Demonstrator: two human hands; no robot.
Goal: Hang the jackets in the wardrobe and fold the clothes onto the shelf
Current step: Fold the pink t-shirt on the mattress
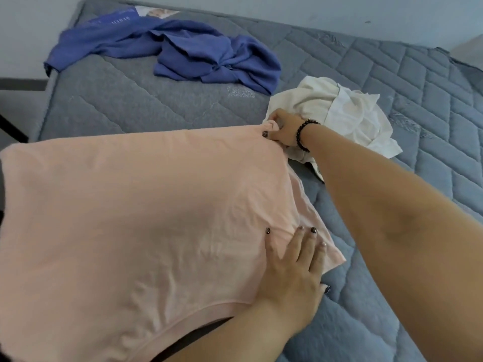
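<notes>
A pale pink garment (136,218) lies spread over the near part of the grey quilted mattress (130,100). My left hand (292,270) presses flat on the garment's right side, fingers straight. My right hand (281,129), with a black bead bracelet at the wrist, reaches across and pinches the garment's far right corner. A crumpled white garment (339,111) lies just behind my right hand. A blue garment (203,53) is bunched at the far side of the mattress.
The mattress's left edge (48,100) drops off to the floor beside a pale wall. Bare quilted surface stretches along the right side (431,126). A printed label (154,11) lies at the far end.
</notes>
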